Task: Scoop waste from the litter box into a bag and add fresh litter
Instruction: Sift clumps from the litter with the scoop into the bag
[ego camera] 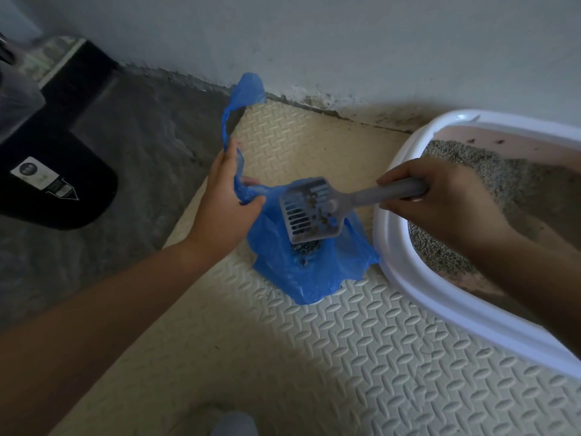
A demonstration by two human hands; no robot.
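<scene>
A blue plastic bag (301, 265) sits on the cream foam mat, with grey litter clumps at its bottom. My left hand (223, 199) grips the bag's handle and holds the mouth up and apart. My right hand (440, 196) is closed on the grey handle of a slotted litter scoop (309, 210). The scoop's head hangs tilted over the bag's mouth, with a few brown clumps stuck to it. To the right stands the white-rimmed litter box (396, 243), filled with grey litter (490, 171); my right forearm crosses over it.
The embossed cream mat (361, 357) covers the floor in front, up to a grey wall (314, 42) behind. Dark grey flooring lies to the left, with a black object bearing a white label (44, 180). A grey shape shows at the bottom edge.
</scene>
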